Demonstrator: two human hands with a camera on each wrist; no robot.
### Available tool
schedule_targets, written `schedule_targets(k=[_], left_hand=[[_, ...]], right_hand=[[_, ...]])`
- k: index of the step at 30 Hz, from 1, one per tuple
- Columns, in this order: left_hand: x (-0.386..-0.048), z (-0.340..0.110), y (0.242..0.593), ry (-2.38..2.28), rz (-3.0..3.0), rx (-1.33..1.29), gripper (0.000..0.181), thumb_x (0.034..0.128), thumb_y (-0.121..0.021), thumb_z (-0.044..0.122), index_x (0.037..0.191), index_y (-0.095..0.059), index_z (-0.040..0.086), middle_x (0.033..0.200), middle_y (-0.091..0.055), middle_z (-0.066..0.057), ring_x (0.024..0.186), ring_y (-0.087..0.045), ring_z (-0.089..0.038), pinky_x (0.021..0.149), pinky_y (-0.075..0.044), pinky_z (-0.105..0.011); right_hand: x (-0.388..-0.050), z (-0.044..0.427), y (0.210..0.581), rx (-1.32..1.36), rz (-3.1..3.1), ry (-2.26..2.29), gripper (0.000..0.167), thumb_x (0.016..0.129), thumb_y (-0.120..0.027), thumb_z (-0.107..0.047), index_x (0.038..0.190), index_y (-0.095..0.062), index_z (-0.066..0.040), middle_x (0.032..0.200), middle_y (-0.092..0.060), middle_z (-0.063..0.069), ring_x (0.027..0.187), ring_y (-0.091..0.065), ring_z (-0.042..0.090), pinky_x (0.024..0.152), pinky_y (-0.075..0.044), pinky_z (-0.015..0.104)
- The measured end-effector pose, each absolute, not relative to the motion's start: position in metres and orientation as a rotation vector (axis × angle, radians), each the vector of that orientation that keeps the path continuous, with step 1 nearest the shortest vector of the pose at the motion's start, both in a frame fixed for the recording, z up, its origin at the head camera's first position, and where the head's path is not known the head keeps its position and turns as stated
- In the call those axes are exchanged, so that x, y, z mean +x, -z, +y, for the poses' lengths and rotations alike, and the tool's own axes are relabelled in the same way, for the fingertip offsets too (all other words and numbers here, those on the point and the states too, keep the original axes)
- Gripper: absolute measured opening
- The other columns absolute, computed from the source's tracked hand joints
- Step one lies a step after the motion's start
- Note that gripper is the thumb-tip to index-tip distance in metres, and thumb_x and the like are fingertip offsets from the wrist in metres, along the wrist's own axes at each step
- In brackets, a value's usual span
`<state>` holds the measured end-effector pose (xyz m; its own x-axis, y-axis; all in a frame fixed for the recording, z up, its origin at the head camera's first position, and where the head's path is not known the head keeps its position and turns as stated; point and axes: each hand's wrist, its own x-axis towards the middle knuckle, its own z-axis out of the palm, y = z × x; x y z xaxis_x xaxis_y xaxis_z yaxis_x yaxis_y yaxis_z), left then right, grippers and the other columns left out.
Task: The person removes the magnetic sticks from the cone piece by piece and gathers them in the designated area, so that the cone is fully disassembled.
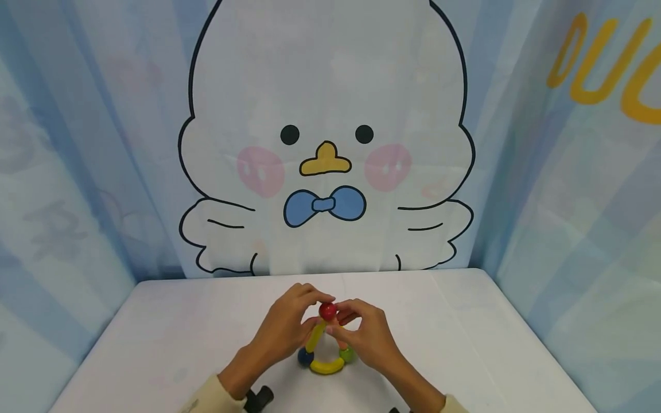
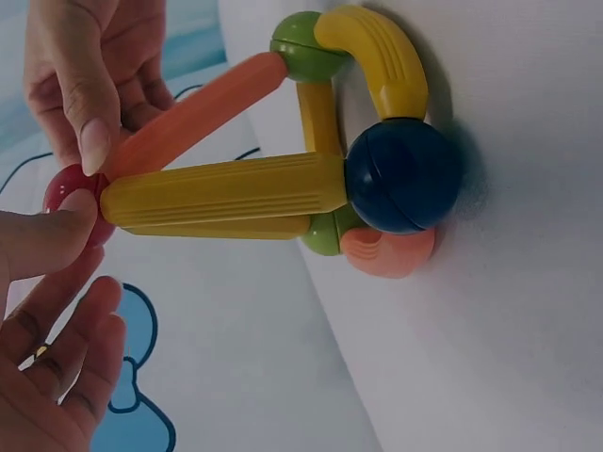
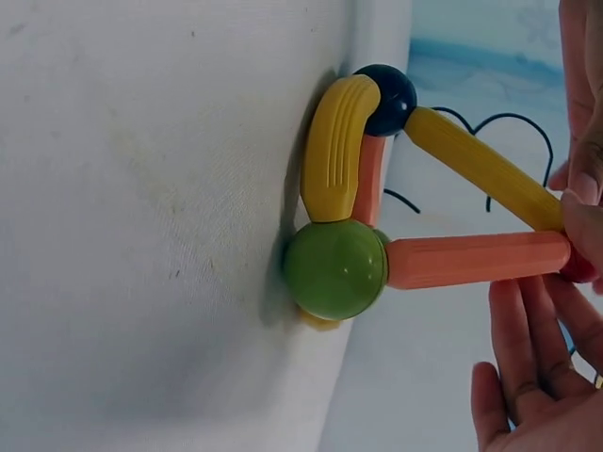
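Note:
Both hands meet at the top of a ball-and-stick construction-toy frame standing on the table. A red ball (image 1: pixel 327 311) forms its peak; my left hand (image 1: pixel 281 327) pinches it, seen also in the left wrist view. Just beside, my right hand (image 1: pixel 369 332) grips the upper end of an orange stick (image 3: pixel 476 259), fingers under it and thumb near the ball. Straight yellow sticks (image 2: pixel 226 195) slope down from the peak. At the base are a dark blue ball (image 2: pixel 403 175), green balls (image 3: pixel 335 270) and curved yellow (image 3: pixel 339 146) and orange (image 2: pixel 388 252) sticks.
The white table (image 1: pixel 439 321) reaches back to a curtain (image 1: pixel 330 241) printed with a cartoon duck. Blue side curtains (image 1: pixel 568 201) hang left and right. A black device (image 1: pixel 260 397) sits at the left wrist.

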<state>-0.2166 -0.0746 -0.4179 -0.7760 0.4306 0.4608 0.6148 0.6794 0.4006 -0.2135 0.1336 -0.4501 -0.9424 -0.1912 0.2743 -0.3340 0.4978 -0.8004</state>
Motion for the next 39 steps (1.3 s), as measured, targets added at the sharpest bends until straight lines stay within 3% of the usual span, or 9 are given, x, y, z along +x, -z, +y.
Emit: schedule_targets(k=[5,12,16,27,33,36,39], left_hand=[[-0.221,-0.075,0.418,0.747,-2.594,-0.883,0.049,0.0856,-0.088,0.006,0.129,-0.074,0.024,0.109,-0.068,0.009,0.107,-0.059,-0.009,0.094,-0.060,-0.031],[-0.223,-0.073,0.417,0.711,-2.595,-0.895,0.046,0.0838,-0.089,0.002,0.122,-0.075,0.024,0.106,-0.066,0.010,0.100,-0.053,-0.006,0.089,-0.059,-0.026],[-0.224,-0.072,0.420,0.689,-2.579,-0.893,0.047,0.0815,-0.090,0.000,0.119,-0.074,0.024,0.108,-0.066,0.010,0.098,-0.052,-0.006,0.086,-0.058,-0.024],[-0.225,-0.069,0.432,0.719,-2.492,-0.819,0.050,0.0778,-0.094,0.007,0.119,-0.072,0.026,0.107,-0.068,0.009,0.102,-0.058,-0.009,0.087,-0.061,-0.025],[-0.222,-0.070,0.439,0.796,-2.455,-0.729,0.049,0.0780,-0.094,0.006,0.118,-0.071,0.024,0.109,-0.070,0.008,0.104,-0.061,-0.011,0.089,-0.061,-0.027],[-0.221,-0.071,0.441,0.835,-2.457,-0.695,0.048,0.0789,-0.094,0.010,0.119,-0.071,0.023,0.110,-0.071,0.008,0.102,-0.062,-0.011,0.087,-0.061,-0.026],[-0.220,-0.072,0.442,0.888,-2.453,-0.667,0.047,0.0804,-0.093,0.015,0.121,-0.070,0.023,0.112,-0.072,0.009,0.100,-0.062,-0.010,0.083,-0.060,-0.025]], right_hand=[[-0.217,0.130,0.451,0.464,-2.583,-1.446,0.035,0.088,-0.089,-0.030,0.115,-0.077,-0.013,0.095,-0.076,-0.006,0.088,-0.069,0.010,0.082,-0.062,0.024],[-0.219,0.128,0.452,0.477,-2.573,-1.444,0.029,0.088,-0.089,-0.028,0.112,-0.079,-0.015,0.093,-0.077,-0.007,0.087,-0.069,0.009,0.085,-0.064,0.038],[-0.219,0.128,0.453,0.480,-2.566,-1.454,0.029,0.088,-0.090,-0.026,0.112,-0.080,-0.015,0.093,-0.077,-0.007,0.085,-0.069,0.007,0.087,-0.064,0.040],[-0.221,0.129,0.453,0.474,-2.566,-1.401,0.029,0.089,-0.087,-0.013,0.117,-0.079,-0.009,0.096,-0.079,-0.001,0.088,-0.071,0.014,0.078,-0.064,0.028],[-0.221,0.129,0.453,0.452,-2.567,-1.437,0.029,0.090,-0.086,-0.016,0.118,-0.079,-0.012,0.093,-0.077,-0.002,0.087,-0.070,0.013,0.072,-0.061,0.018],[-0.222,0.129,0.454,0.448,-2.570,-1.451,0.028,0.091,-0.086,-0.020,0.118,-0.079,-0.015,0.092,-0.076,-0.004,0.087,-0.069,0.011,0.073,-0.063,0.021],[-0.222,0.129,0.455,0.445,-2.571,-1.464,0.030,0.090,-0.087,-0.022,0.118,-0.080,-0.017,0.091,-0.076,-0.007,0.086,-0.069,0.009,0.081,-0.065,0.032]])
